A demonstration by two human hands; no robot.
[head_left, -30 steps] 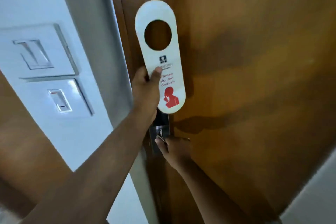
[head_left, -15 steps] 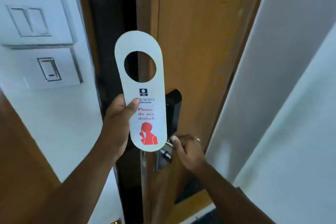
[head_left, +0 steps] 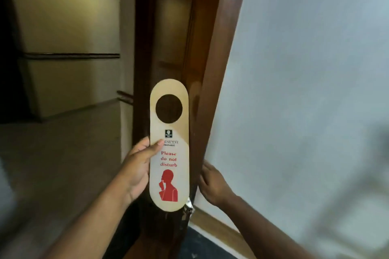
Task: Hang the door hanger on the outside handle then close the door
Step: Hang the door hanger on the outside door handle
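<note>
A white door hanger (head_left: 169, 149) with a round hole and red "Please do not disturb" print stands upright in front of the door's edge. My left hand (head_left: 137, 169) grips its left side, thumb on the front. The brown wooden door (head_left: 212, 69) is swung wide open and seen edge-on. My right hand (head_left: 211, 185) rests against the door's inner side near its edge; its fingers are partly hidden behind the door. A bit of metal latch hardware (head_left: 188, 208) shows below the hanger. The outside handle is hidden.
A dim corridor opens to the left, with a beige wall (head_left: 63, 27) carrying a dark rail and a pale floor (head_left: 52, 164). A white wall (head_left: 305, 90) fills the right, with a wooden skirting (head_left: 212, 227) and dark floor below.
The door has swung further open, so the corridor now shows. The hanger in my left hand has moved right and down, in front of the door's edge. My right hand left the inner handle.
</note>
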